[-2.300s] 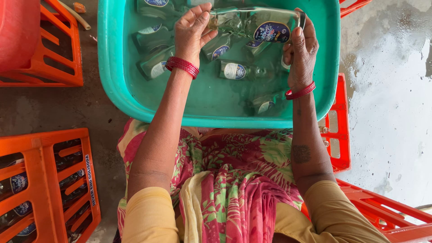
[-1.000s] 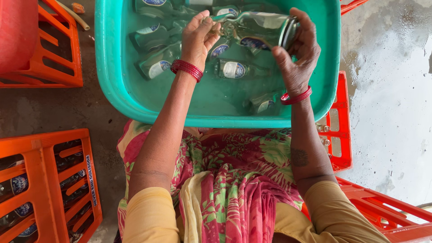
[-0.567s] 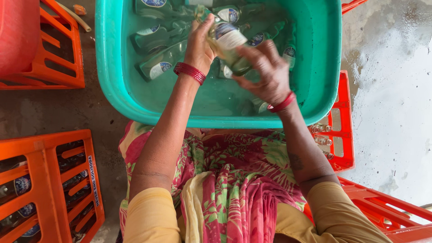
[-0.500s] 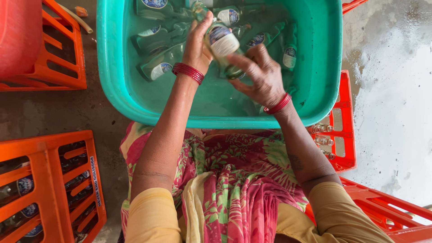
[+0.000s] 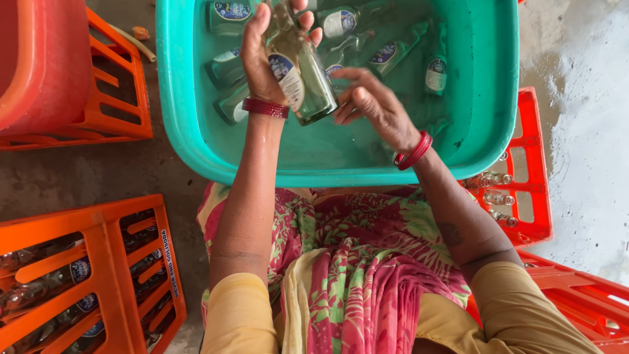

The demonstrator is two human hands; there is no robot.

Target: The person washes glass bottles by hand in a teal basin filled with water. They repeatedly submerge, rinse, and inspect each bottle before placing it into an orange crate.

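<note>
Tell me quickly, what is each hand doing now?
Left hand: closed around a glass bottle.
Right hand: open, fingers at the bottle's base, holding nothing.

Grey concrete floor, wet patches; orange crates around; daylight.

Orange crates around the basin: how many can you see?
4, perhaps more out of frame: one orange crate upper left under a red tub, one lower left holding bottles, one right of the green basin, one lower right.
</note>
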